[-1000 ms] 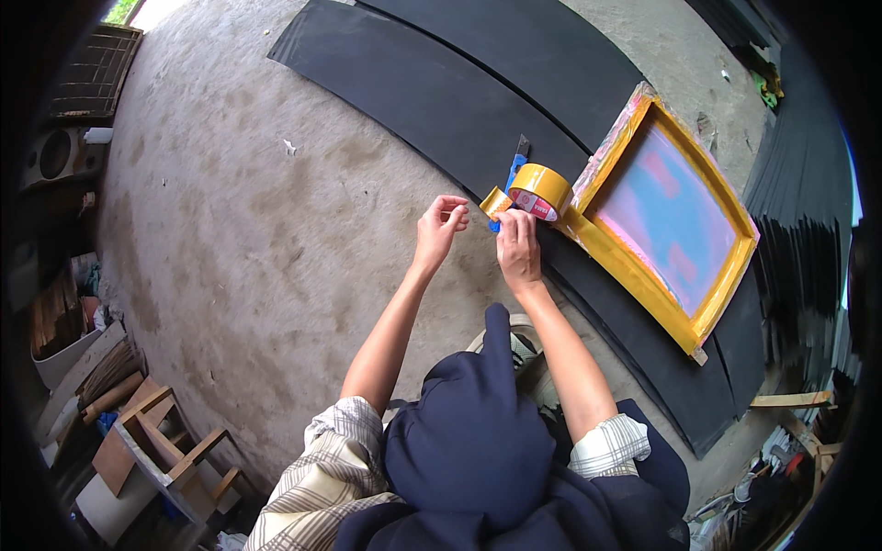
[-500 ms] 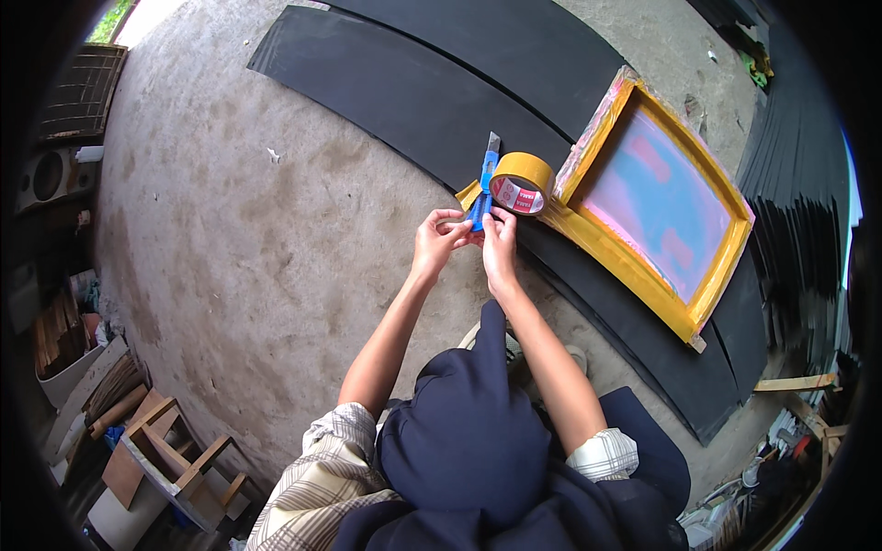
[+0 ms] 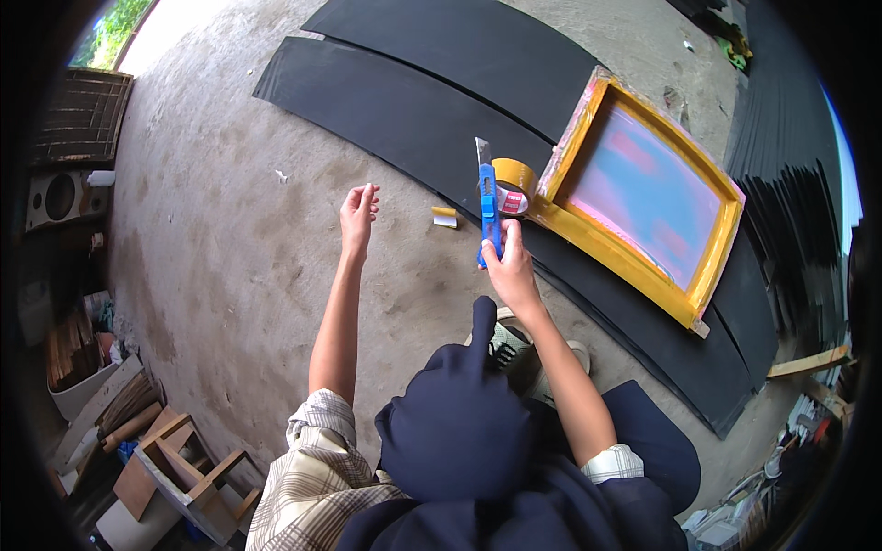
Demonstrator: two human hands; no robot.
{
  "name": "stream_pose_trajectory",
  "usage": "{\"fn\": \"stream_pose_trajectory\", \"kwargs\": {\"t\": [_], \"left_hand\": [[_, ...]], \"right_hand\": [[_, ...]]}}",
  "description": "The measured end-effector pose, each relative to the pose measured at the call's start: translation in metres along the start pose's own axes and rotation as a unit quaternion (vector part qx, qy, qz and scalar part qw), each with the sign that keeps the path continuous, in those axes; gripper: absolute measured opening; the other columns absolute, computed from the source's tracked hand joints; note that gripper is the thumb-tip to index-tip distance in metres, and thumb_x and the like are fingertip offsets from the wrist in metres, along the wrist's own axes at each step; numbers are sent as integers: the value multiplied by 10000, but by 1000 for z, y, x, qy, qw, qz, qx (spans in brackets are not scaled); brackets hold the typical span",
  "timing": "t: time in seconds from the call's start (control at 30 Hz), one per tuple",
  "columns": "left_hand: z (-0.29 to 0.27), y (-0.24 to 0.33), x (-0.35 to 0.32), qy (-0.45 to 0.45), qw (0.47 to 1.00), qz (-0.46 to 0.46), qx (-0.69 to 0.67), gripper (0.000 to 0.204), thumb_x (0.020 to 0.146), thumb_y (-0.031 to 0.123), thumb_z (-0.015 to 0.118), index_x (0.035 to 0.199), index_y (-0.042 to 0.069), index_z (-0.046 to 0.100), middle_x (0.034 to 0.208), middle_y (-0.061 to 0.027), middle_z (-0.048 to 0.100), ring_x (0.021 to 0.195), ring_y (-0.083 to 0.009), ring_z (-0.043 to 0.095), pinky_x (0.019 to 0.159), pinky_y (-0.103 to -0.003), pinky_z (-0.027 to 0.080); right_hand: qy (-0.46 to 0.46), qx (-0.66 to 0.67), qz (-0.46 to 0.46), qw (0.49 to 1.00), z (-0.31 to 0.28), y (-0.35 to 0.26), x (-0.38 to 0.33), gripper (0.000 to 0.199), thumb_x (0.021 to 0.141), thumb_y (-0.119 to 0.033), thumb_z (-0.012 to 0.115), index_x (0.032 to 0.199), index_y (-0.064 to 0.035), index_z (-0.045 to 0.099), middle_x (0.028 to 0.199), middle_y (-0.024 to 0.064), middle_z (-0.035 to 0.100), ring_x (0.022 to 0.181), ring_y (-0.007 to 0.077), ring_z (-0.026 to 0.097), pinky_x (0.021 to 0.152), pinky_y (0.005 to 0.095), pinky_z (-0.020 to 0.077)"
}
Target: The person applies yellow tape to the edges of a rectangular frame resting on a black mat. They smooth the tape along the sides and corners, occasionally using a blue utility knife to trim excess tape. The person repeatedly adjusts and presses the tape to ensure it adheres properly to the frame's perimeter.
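Note:
My right hand [image 3: 511, 273] is closed around the handle of a blue utility knife [image 3: 490, 207], its blade out and pointing away from me. Just behind the knife, a roll of yellow tape [image 3: 516, 173] rests by the near left corner of a screen-printing frame [image 3: 617, 233], whose edges are wrapped in yellow tape. My left hand [image 3: 357, 220] is raised over the floor, apart from everything, fingers curled together with nothing visible in them. Between my hands, a small yellow and white piece of tape [image 3: 444, 217] shows against the concrete, beside the black sheet's edge.
Long black sheets [image 3: 413, 101] lie on the concrete floor [image 3: 220, 220] under the frame. More black sheets [image 3: 781, 230] are stacked at the right. A wooden piece of furniture [image 3: 197, 473] and scrap stand at lower left, with a speaker [image 3: 60, 197] farther back.
My hands have parted: the left moved left, away from the knife. The right drew the knife slightly nearer me. The yellow tape piece, earlier beside the knife, now shows separately against the floor.

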State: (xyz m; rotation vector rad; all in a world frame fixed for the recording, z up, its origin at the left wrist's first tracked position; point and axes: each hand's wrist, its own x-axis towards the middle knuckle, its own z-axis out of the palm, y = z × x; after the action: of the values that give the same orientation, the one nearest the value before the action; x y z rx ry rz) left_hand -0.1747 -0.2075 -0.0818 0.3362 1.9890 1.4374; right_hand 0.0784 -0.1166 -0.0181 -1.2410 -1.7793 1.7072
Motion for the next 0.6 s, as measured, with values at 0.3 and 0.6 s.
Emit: {"fn": "stream_pose_trajectory", "kwargs": {"t": [0.3, 0.6], "left_hand": [[151, 95, 3, -173, 897, 357, 197, 153, 894, 198, 646, 961, 60, 654, 888, -24, 645, 860, -138, 601, 826, -299, 462], [237, 98, 6, -421, 580, 439, 542, 212, 766, 134, 653, 977, 118, 651, 989, -49, 645, 1004, -211, 622, 1098, -508, 284]], "right_hand": [[147, 144, 30, 978, -82, 31, -18, 286, 891, 24, 446, 1158, -11, 351, 876, 116, 641, 655, 164, 639, 634, 301, 540], [182, 111, 193, 958, -53, 32, -21, 251, 960, -128, 425, 1190, -29, 409, 745, 42, 484, 523, 110, 506, 487, 267, 420]]}}
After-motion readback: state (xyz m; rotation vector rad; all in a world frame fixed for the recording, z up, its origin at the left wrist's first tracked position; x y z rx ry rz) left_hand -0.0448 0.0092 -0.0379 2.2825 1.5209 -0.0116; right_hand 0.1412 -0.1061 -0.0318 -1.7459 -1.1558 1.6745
